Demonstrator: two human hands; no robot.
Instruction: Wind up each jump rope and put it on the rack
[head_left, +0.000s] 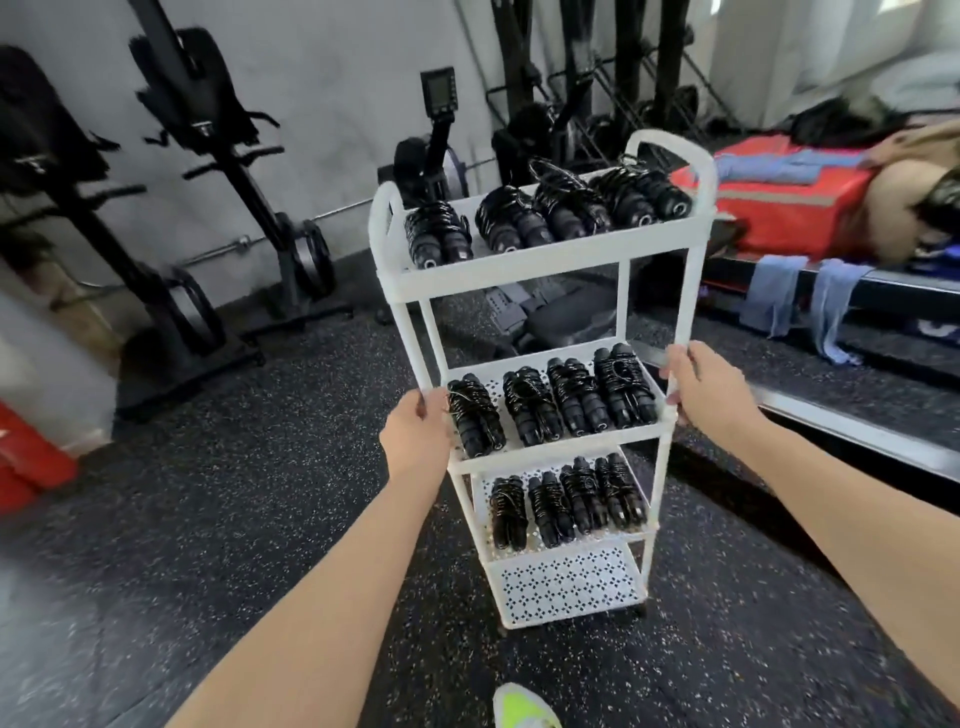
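A white tiered rack (540, 265) stands on the speckled black floor in front of me. Several wound black jump ropes (550, 213) lie in a row on its top shelf, several more on the second shelf (550, 400) and on the third shelf (566, 501). The bottom perforated shelf (566, 579) holds nothing. My left hand (415, 431) grips the rack's left post at second-shelf height. My right hand (701, 387) grips the right post at the same height.
Black exercise bikes (208, 156) and a barbell stand along the grey wall at the left and back. A platform with a red bag (779, 208) and blue towels (800, 301) runs along the right. An orange object (26, 457) sits at far left. My shoe (522, 709) shows below.
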